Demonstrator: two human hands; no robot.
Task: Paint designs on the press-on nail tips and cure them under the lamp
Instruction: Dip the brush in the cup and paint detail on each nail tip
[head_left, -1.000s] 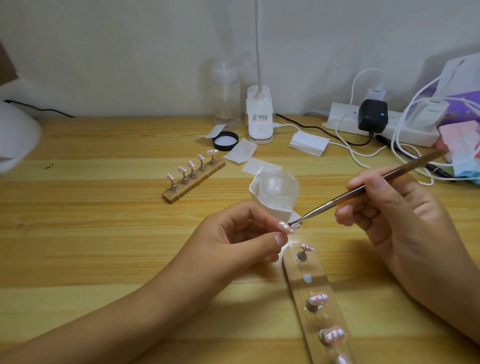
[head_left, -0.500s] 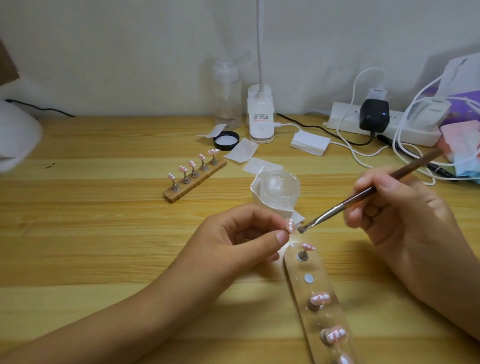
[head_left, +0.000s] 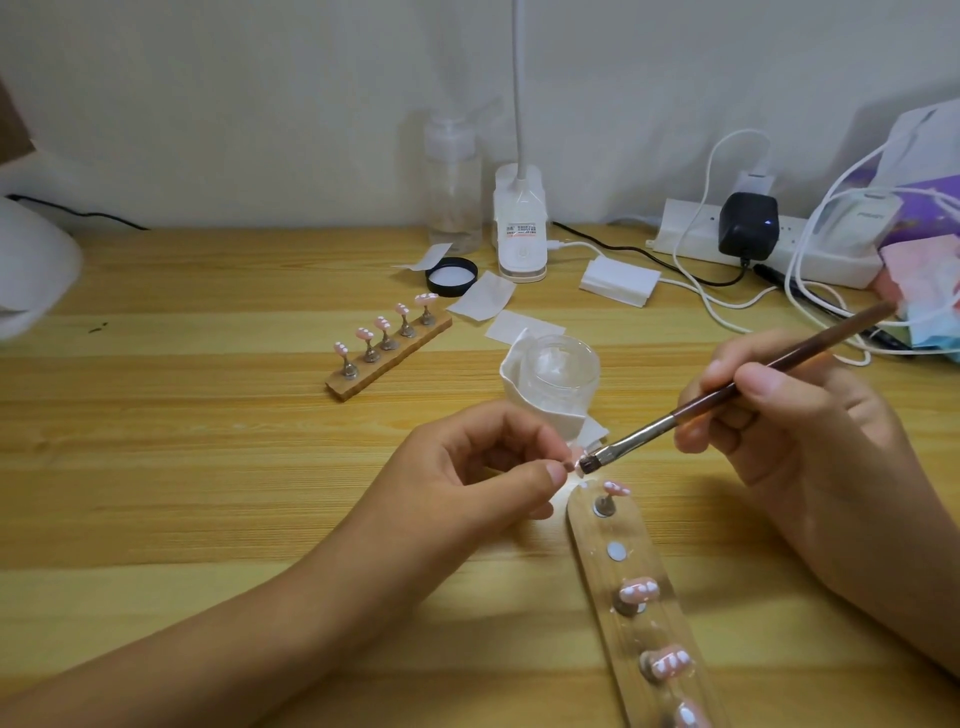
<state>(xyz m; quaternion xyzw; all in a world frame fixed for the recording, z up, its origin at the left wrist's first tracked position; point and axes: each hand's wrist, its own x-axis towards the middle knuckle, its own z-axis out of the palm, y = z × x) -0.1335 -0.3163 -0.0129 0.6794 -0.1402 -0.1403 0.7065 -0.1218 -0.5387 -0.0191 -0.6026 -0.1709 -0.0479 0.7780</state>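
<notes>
Mid-painting, one tip off its stand

My left hand (head_left: 483, 467) pinches a nail tip (head_left: 571, 464) just above the near holder (head_left: 589, 571). My right hand (head_left: 779, 415) grips the brush (head_left: 727, 395), bristles on it. The far holder's (head_left: 395, 362) five look painted; curing's left, I reckon.

The brush (head_left: 649, 427) has tilted steeper, its bristles now against the nail tip (head_left: 573, 464).

lit: soft, even | bright spot on desk (head_left: 218, 467) | edges warped, blur far-left

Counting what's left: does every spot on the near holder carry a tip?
No, the holder has a bare disc in its second spot.
</notes>
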